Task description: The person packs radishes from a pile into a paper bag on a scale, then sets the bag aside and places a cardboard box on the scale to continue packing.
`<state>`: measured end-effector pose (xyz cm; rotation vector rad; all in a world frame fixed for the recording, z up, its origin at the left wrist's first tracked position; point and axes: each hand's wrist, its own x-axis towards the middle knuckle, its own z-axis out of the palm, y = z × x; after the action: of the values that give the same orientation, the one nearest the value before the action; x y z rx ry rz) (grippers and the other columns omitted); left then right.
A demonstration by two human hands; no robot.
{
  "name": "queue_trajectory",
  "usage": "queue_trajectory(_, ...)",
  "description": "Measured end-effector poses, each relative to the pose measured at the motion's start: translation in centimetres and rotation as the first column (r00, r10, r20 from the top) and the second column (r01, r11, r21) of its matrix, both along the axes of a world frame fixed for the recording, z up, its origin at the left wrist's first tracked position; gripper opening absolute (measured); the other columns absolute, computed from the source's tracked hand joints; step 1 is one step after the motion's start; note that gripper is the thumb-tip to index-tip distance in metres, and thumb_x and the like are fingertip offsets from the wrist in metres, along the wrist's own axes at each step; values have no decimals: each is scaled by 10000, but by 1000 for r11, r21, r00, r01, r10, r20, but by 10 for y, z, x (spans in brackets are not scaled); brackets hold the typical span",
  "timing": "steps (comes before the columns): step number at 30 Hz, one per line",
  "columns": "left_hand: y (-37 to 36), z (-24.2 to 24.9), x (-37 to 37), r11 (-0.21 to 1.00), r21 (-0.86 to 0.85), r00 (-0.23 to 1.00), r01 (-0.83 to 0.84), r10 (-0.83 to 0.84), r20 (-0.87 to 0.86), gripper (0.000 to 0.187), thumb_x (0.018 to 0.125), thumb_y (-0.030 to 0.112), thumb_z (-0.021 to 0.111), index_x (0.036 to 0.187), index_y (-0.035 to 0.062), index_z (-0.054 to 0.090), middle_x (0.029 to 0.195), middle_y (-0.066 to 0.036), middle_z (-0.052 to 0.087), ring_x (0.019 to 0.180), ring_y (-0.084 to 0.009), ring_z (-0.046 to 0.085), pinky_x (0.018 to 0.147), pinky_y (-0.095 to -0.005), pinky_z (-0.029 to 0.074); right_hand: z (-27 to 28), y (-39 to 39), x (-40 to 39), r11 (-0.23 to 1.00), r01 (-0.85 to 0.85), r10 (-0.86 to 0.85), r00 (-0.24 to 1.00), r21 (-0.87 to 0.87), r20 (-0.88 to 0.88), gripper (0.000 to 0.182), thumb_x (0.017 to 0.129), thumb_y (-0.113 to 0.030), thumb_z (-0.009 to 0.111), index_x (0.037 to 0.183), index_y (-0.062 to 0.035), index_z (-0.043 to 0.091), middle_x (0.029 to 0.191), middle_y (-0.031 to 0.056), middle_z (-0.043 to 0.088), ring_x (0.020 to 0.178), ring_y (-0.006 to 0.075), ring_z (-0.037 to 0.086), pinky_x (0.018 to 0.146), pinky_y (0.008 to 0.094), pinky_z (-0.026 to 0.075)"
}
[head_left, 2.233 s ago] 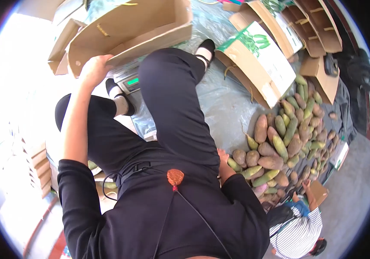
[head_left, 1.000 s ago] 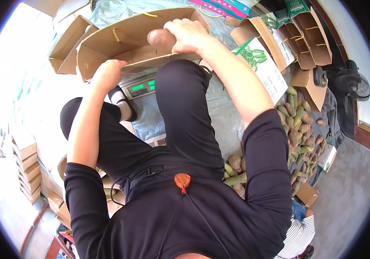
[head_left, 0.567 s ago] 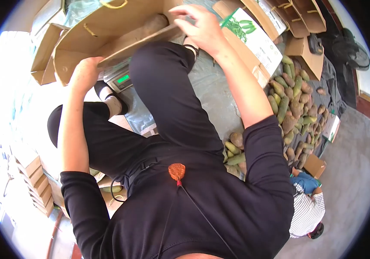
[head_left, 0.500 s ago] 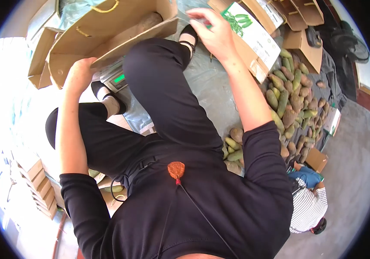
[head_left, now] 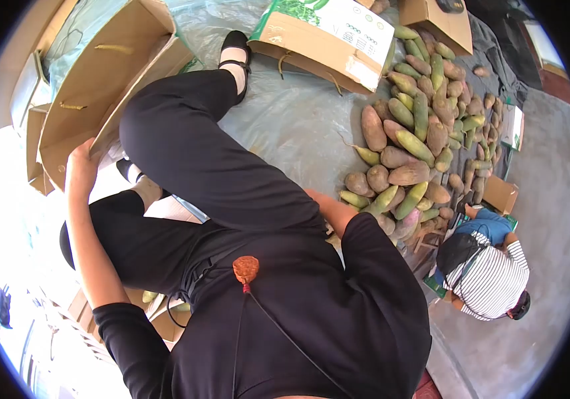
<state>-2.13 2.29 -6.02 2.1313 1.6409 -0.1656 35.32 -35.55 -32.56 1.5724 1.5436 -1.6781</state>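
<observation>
Cardboard box (head_left: 93, 80), one: brown, open-topped, yellow cord handles (head_left: 113, 48) along its inner wall; sits beyond the bent left knee, alongside the right leg (head_left: 205, 153). Handling, as judged: stiff board, dry and not slippery, light in itself, heavier with any contents; thin walls apt to bow or crease. Best hold: the rim at both ends, or the cords.

Left hand (head_left: 81, 169): fingers curled over the box's near rim, at its lower end.

Right hand (head_left: 317, 198): mostly hidden behind the right thigh, near the root pile; whether it grips anything cannot be told.

Root pile (head_left: 409, 174): many, green and reddish-brown, heaped to the right.

Printed carton (head_left: 325, 43): tipped on its side, on plastic sheeting (head_left: 285, 133), near the pile.

Person in striped shirt (head_left: 491, 272): bent over, beyond the pile.

Changes from half a second ago: right hand, then raised open beside the box, now down by the thigh; the root then visible inside the box and the green display beneath it now out of sight.
</observation>
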Motion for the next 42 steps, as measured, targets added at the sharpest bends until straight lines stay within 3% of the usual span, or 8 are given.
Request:
queue_trajectory(24,1,-2,1,999,21,995,-31,33,-95,289,803,52,601,1092,35,613,870,-214,629,805,-345,611,736,-385,464,-19,-20,-9,982,-22,52,986,-186,158,330,766,-356,633,1025,-152,654,984,151,659,952,339,616,837,411,485)
queue_trajectory(29,4,-8,-7,999,27,996,-18,21,-91,289,801,54,603,1090,41,615,869,-213,627,811,-342,613,738,-383,463,-24,-12,9,968,251,-233,933,-33,274,312,775,-339,619,1023,-152,654,977,153,660,936,347,619,820,417,490)
queue_trajectory(31,4,-5,-4,999,11,996,-38,39,-78,288,799,52,603,1086,41,616,870,-212,627,812,-342,612,739,-383,463,-24,-14,24,824,496,-561,781,274,273,268,798,-267,575,1028,-150,646,972,159,660,903,369,620,779,437,502)
queue_trajectory(35,0,2,5,999,15,995,-37,38,-88,277,785,43,601,1061,29,623,853,-214,628,803,-348,613,738,-384,464,-23,-12,65,736,584,-677,632,344,377,260,794,-195,592,1042,-142,649,901,135,668,815,290,648,716,384,511)
queue_trajectory(37,2,1,3,999,11,996,-44,45,-71,272,781,40,599,1052,26,626,851,-214,629,804,-351,614,740,-386,464,-25,-15,80,491,752,-871,440,440,220,286,773,-123,634,1057,-149,653,790,78,643,697,169,610,660,307,494)
queue_trajectory(40,2,-2,-2,1000,17,1000,5,-5,19,267,780,38,584,1042,29,632,867,-220,627,831,-360,615,753,-393,464,-10,-3,85,317,749,-930,365,582,37,324,762,-18,644,1068,-125,648,747,13,587,659,88,530,629,241,459)
queue_trajectory(41,0,2,2,999,38,1000,6,-7,30,269,778,39,580,1041,29,633,876,-223,627,841,-364,614,758,-395,463,-10,3,84,320,748,-925,378,582,22,324,762,-18,644,1068,-125,648,747,13,587,659,88,530,629,241,459)
queue_trajectory(42,-1,5,5,1000,20,1000,-5,5,4,280,768,35,578,1042,33,635,878,-225,625,847,-369,609,760,-395,463,-10,10,85,198,774,-947,309,601,-86,313,775,-13,628,1062,-134,652,759,20,605,681,107,558,651,261,471)
